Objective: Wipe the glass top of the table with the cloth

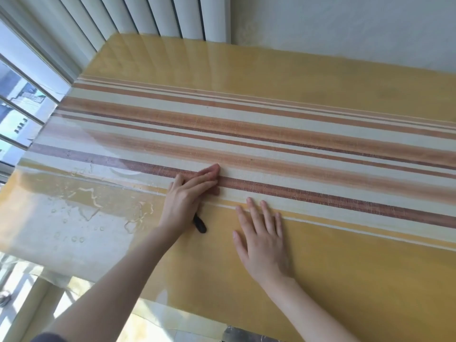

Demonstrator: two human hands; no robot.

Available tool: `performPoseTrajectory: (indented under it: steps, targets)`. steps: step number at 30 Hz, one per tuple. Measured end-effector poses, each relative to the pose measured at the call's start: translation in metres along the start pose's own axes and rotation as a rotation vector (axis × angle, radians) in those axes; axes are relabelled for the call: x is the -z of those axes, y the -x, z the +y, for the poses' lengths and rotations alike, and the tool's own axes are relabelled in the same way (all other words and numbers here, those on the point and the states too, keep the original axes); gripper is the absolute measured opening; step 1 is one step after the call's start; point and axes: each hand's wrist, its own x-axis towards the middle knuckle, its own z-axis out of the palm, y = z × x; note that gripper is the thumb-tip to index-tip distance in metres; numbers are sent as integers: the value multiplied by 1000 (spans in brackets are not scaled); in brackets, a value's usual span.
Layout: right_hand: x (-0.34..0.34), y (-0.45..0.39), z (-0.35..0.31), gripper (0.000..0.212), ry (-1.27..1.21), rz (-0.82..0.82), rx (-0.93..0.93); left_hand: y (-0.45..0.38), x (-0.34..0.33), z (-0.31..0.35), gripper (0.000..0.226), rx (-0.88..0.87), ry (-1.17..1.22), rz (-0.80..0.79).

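Glass-topped bench (333,77) carries a striped yellow covering beneath the pane. Standing water (91,206) lies in beads and puddles at the left of the frame, unwiped. No cloth is visible anywhere; its whereabouts cannot be stated.

Risk, in my judgement: bare palms on wet glass may slip, and they will leave prints needing a second pass. Water near the left edge could run off.

Left hand (190,193) lies at centre frame, fingers extended along a dark stripe, with a dark object (199,224) protruding beneath the palm; whether the grip is closed on it cannot be told. Right hand (261,240) lies flat just right of it, fingers spread, grip open, holding nothing.
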Motion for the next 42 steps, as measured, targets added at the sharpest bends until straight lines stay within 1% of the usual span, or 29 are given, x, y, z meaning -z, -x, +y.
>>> performPoseTrajectory:
  steps: [3,4,6,8,9,11,13,14,17,18,19,20,22,23,26,28,29,31,34,35,36,37,40,42]
  targets:
    - [2,-2,3,50,-75,21,7,-17,-7,6,25,144,19,83]
    - [5,-5,5,48,-116,46,5,-17,-8,10,24,152,22,95]
    - [13,-17,16,46,-167,109,-21,-11,-8,20,25,47,16,52]
    - [22,-38,37,48,-144,157,-83,-2,-9,32,29,-103,-7,-51]
    - [27,-50,50,50,-119,166,-117,-1,-11,36,30,-143,-25,-80]
    - [34,-72,73,55,-65,141,-155,-14,-15,37,30,-175,-52,-77]
    - [33,-85,88,60,1,91,-151,-39,-22,31,29,-177,-90,-49]
    - [32,-88,92,62,27,72,-149,-55,-25,28,28,-129,-101,-18]
    - [29,-89,92,61,47,56,-161,-105,-32,25,28,190,-44,51]
    - [29,-88,92,61,43,57,-164,-115,-35,25,27,247,-10,54]
    - [30,-88,92,60,39,60,-162,-118,-38,28,25,236,19,42]
    - [31,-89,92,60,35,64,-159,-114,-39,30,24,176,41,12]
    - [33,-89,92,59,26,71,-165,-88,-38,41,23,1,82,-56]
    - [34,-89,92,59,22,72,-169,-70,-37,48,23,-55,96,-85]
    - [34,-88,90,58,25,58,-165,-27,-29,70,25,-150,65,-136]
    - [34,-89,91,58,23,66,-171,-32,-29,63,26,-204,4,-119]
    - [34,-89,91,58,23,69,-171,-45,-31,56,26,-199,-8,-105]
    - [33,-89,92,57,26,73,-168,-82,-37,41,25,-117,4,-75]
    - [30,-90,92,57,26,85,-163,-132,-46,33,24,165,12,22]
    - [30,-90,92,57,28,86,-163,-139,-48,36,23,240,36,52]
    - [30,-91,92,57,28,86,-164,-142,-50,40,23,278,64,71]
    - [30,-91,93,57,26,84,-165,-139,-50,45,23,275,83,81]
    - [30,-90,93,55,13,96,-168,-108,-49,65,23,180,79,60]
    - [30,-91,93,55,6,101,-171,-87,-49,73,30,209,77,10]
